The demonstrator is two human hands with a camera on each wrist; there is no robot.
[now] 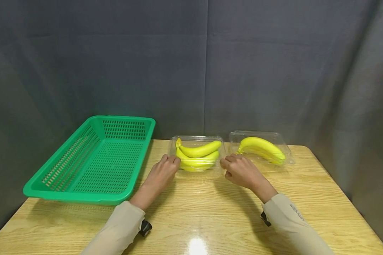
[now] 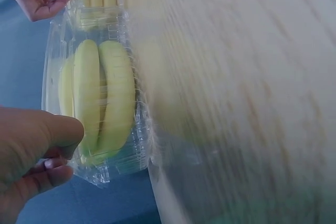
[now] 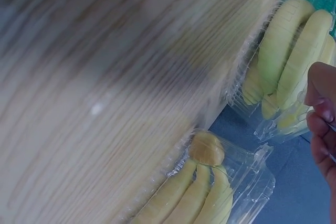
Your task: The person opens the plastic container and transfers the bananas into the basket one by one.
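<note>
From the head view, bananas (image 1: 199, 151) are seen in a clear clamshell container (image 1: 198, 138) at the far side of the table (image 1: 191, 205), flanked by the left hand (image 1: 162, 170) and right hand (image 1: 242, 170); a green basket (image 1: 76, 196) is placed left, another banana container (image 1: 256, 133) right. In the left wrist view, one end is pinched by bent left fingers (image 2: 60, 129). In the right wrist view, the other end is pinched by curled right fingers (image 3: 321, 90).

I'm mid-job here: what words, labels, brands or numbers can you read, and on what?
No text can be read.
Beige cloth right sleeve: one small dark mark, perhaps lettering, too small and blurred to read.
Clear plastic box at centre, clear plastic box at right, green plastic basket: no visible text.
</note>
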